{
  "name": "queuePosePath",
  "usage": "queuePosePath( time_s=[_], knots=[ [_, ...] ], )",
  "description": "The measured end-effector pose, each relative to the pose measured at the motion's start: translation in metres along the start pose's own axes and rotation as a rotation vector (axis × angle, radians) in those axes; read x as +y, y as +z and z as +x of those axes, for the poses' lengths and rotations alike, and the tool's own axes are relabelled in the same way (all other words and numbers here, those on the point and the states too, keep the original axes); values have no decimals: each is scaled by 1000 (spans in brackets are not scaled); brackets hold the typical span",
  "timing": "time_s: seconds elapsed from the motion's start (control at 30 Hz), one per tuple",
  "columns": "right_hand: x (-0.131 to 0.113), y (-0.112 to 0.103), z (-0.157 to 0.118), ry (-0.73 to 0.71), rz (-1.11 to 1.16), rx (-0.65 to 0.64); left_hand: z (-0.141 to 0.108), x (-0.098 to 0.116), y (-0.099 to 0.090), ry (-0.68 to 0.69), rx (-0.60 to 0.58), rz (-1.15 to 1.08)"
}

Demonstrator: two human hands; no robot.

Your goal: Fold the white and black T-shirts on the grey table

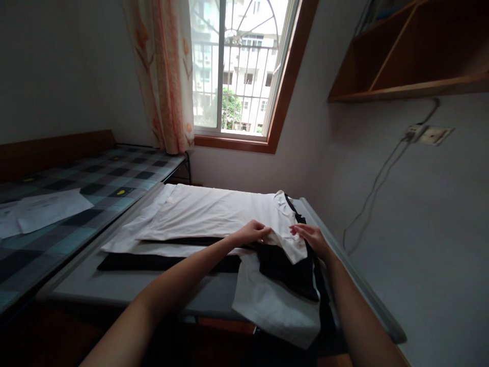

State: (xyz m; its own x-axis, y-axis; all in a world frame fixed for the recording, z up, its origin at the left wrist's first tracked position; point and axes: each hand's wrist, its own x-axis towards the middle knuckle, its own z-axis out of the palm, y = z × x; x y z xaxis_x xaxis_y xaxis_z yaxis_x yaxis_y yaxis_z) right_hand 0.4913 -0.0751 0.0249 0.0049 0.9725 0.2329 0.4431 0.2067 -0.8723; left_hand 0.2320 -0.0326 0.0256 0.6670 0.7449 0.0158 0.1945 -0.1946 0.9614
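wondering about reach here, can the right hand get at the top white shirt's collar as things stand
Likely yes: the collar lies uncovered just beyond the right hand, and the left hand is off to one side.

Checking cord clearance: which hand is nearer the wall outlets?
Right: the right hand, at the top white shirt, is below and left of the wall outlets; the left hand, pinching that shirt, is farther left.

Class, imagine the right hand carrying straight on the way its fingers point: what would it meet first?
The right hand would probably meet the top white shirt first, with the left hand farther along that line. Depth is unclear; it may already touch the cloth.
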Motion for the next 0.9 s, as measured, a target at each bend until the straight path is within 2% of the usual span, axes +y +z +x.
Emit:
queuePosePath(
  time_s=[0.1,0.2,0.3,0.4,0.53,0.67,0.8,0.9],
  knots=[
    [-5,-10,-5,26,55,-243,4,0,-3,-123,101,-151],
    [-5,-16,-9,74,26,-459,4,-1,-5,-128,121,-216],
    [-5,-15,-9,96,-60,-538,2,-3,-7,-156,130,-283],
    [-6,-8,-8,51,-118,-473,0,-5,-9,-202,156,-358],
    [-3,-1,-1,-4,-103,-296,-2,-4,-11,-170,180,-353],
    [11,6,14,37,-20,-60,1,-2,-15,-191,191,-257],
    [25,14,29,66,-139,195,8,-5,-21,-263,320,-250],
    [30,16,29,28,-233,193,8,-9,-24,-213,333,-263]
  ],
)
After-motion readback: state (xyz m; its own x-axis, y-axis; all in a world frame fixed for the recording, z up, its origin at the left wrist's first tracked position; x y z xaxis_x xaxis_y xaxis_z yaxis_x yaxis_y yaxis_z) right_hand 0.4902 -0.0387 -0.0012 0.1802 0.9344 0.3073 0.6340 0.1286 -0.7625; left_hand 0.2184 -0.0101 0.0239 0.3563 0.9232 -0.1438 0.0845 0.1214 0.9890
